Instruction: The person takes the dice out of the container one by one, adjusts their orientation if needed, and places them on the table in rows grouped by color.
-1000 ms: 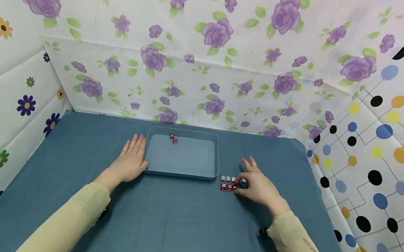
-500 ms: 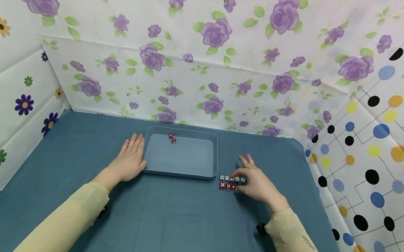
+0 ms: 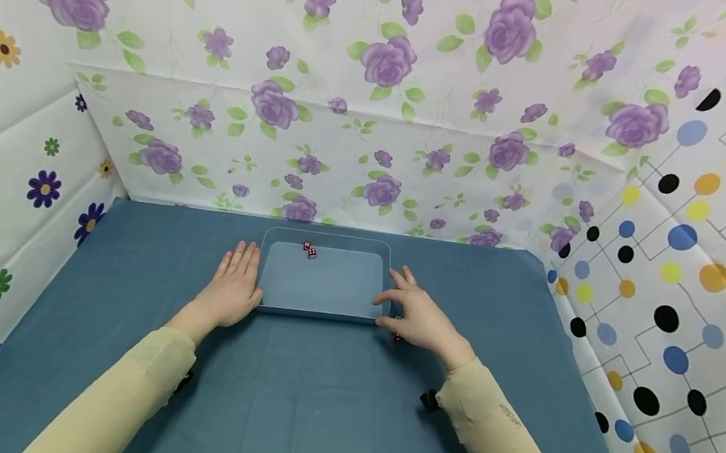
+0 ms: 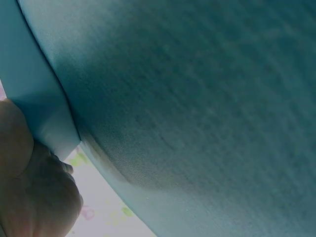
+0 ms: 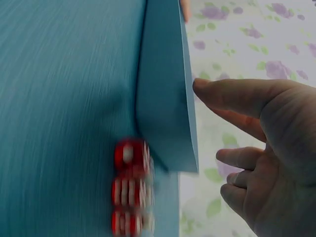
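Observation:
My left hand [image 3: 228, 290] lies with straight fingers against the left side of a blue rectangular tray [image 3: 325, 281]. Two red dice [image 3: 311, 253] lie near the tray's back edge. Over the tray's right edge hovers my right hand [image 3: 416, 315], thumb and fingers spread apart with nothing between them. The right wrist view places the thumb tip close to the tray's rim. Three red dice [image 5: 128, 191] stand in a row beside the tray's corner there, slightly blurred, with white dice [image 5: 149, 192] partly showing behind them. In the head view the right hand hides most of these rows.
A blue cloth [image 3: 294, 395] covers the table. Flowered sheeting [image 3: 377, 148] rises behind it, with a dotted sheet [image 3: 672, 285] on the right and a daisy-print sheet [image 3: 12, 185] on the left. A black wrist device [image 3: 429, 401] sits under the right cuff.
My right hand has left the dice rows, moving left to the tray's right edge with its fingers loosened. The left hand and the dice in the tray stay put.

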Motion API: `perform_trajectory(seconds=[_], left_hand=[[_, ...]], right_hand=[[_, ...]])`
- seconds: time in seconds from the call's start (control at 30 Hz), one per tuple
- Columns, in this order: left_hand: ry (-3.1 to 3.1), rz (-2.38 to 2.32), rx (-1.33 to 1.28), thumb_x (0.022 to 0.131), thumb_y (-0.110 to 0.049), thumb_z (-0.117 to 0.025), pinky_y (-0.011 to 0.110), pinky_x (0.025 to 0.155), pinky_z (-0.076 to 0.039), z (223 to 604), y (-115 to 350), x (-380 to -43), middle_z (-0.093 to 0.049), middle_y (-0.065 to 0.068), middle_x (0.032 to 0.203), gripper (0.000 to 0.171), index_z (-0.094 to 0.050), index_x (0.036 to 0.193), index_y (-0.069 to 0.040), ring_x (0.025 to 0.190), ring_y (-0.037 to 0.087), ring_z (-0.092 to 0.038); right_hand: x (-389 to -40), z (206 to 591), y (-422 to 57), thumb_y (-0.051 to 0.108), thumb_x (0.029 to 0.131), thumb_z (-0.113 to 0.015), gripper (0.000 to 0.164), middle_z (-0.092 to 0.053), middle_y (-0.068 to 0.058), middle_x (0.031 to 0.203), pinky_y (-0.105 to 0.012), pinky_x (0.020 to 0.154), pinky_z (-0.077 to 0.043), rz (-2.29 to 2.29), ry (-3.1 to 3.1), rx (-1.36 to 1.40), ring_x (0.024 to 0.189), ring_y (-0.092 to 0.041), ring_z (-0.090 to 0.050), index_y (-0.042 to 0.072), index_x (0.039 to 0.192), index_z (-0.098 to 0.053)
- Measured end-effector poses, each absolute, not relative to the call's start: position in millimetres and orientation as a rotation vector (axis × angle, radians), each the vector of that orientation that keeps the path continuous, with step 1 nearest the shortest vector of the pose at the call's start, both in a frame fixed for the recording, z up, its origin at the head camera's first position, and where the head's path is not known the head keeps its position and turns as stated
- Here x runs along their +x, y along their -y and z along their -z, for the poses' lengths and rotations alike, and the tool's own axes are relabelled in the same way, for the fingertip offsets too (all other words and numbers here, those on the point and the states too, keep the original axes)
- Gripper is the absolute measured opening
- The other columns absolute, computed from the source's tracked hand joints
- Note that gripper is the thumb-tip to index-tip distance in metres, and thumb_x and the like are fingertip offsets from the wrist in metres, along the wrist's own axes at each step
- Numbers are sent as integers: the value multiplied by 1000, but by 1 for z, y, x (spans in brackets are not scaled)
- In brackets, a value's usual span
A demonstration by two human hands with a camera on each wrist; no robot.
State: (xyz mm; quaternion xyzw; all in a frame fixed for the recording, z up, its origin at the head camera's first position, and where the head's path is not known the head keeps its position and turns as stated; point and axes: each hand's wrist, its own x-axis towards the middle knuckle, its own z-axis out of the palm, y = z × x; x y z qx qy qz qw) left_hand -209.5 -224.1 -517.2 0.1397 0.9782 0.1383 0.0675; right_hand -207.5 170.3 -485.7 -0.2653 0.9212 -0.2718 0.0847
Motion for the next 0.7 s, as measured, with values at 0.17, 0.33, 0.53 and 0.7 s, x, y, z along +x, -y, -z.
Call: perform_trajectory(seconds=[0.17, 0.33, 0.53, 0.7], left_hand=[[-2952, -425, 427, 111, -21, -44, 60, 129, 4, 517, 224, -209, 0, 32, 175, 76, -5, 165, 15, 162, 47, 8], [-2948, -429, 431, 111, -21, -44, 60, 129, 4, 517, 224, -208, -1, 32, 174, 76, -5, 165, 15, 162, 47, 9], [-2951, -422, 434, 111, -21, -44, 60, 129, 4, 518, 224, -209, 1, 32, 175, 75, -5, 165, 15, 162, 47, 9], [-2957, -404, 429, 111, -22, -43, 60, 129, 4, 519, 224, -209, 0, 32, 175, 75, -6, 165, 14, 162, 47, 8]], right_hand=[[-214, 488, -138, 25, 98, -82, 31, -28, -21, 173, -65, 123, -30, 800, -2758, -805, 164, -39, -5, 14, 127, -79], [-219, 491, -111, 26, 100, -80, 29, -32, -21, 172, -63, 123, -33, 793, -2796, -793, 164, -41, -8, 15, 126, -79], [-227, 493, -84, 32, 103, -75, 31, -33, -18, 172, -60, 119, -40, 702, -2846, -736, 164, -37, -12, 18, 130, -78], [-233, 492, -67, 33, 104, -74, 32, -29, -19, 173, -58, 118, -42, 652, -2905, -721, 164, -36, -9, 20, 134, -77]])
